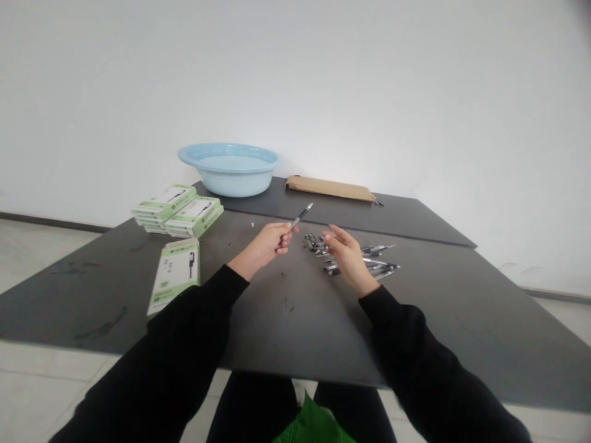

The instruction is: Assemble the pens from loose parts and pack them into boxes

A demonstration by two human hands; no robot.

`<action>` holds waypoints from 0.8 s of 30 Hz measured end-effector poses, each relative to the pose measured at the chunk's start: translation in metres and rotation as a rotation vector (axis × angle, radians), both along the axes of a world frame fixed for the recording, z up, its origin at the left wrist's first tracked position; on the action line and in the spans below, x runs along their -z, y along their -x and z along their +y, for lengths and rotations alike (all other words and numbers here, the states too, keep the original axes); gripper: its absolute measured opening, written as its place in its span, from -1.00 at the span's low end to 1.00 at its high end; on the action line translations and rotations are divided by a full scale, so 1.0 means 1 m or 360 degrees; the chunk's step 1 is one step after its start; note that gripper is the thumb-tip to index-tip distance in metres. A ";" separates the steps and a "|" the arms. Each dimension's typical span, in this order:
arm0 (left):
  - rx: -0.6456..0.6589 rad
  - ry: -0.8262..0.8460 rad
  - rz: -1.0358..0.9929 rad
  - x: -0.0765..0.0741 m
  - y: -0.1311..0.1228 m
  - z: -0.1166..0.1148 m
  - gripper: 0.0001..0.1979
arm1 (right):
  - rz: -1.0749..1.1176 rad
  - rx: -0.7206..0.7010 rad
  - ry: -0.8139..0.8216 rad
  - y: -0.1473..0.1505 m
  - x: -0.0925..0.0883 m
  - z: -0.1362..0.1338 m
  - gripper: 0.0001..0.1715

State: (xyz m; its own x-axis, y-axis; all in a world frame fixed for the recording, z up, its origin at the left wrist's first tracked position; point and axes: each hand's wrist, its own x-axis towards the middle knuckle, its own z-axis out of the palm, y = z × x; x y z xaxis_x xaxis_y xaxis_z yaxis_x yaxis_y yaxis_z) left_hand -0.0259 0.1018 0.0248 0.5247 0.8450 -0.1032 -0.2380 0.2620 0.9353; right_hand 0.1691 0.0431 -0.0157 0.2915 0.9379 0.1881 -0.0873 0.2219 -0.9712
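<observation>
My left hand [272,241] is closed around a pen [302,214] with a clear barrel and a dark grip, its tip slanting up to the right above the table. To the right, my right hand [344,252] hovers over the small parts with its fingers apart and no object visible in them. Beside and partly beneath it lie several loose pens [381,267], pointing rightward. A cluster of dark pen caps [313,242] sits just left of its fingertips. Part of the pile is hidden behind that hand.
A stack of green-and-white pen boxes [196,215] stands at the left, with a single box [178,271] nearer me. Toward the wall are a light blue basin [237,181] and a flat brown cardboard piece [330,187]. The dark table [295,332] has a seam across it.
</observation>
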 end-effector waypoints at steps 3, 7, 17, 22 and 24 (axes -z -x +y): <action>-0.0207 -0.0062 -0.0104 -0.021 0.037 0.023 -0.89 | -0.0697 0.0010 -0.0186 0.028 0.010 0.022 -0.68; -0.0491 -0.0200 -0.0126 -0.030 0.071 0.039 -0.86 | -0.1574 0.0009 -0.0405 0.076 0.017 0.053 -0.48; -0.0568 -0.0381 0.0096 -0.022 0.072 0.042 -0.87 | -0.2001 -0.0247 -0.0260 0.112 0.029 0.095 -0.71; -0.0357 -0.0517 0.0203 -0.019 0.069 0.042 -0.82 | -0.1847 -0.0171 -0.0246 0.101 0.029 0.083 -0.63; -0.0182 -0.0566 0.0250 -0.018 0.067 0.040 -0.77 | -0.1764 -0.0085 -0.0232 0.086 0.026 0.072 -0.63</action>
State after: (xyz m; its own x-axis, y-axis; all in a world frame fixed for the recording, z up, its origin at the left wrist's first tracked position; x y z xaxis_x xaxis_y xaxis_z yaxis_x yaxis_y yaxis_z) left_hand -0.0926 0.1422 0.0431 0.4265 0.8944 0.1345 -0.0939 -0.1041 0.9901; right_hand 0.0830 0.1156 -0.0413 -0.1455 0.8921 0.4278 0.7974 0.3617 -0.4830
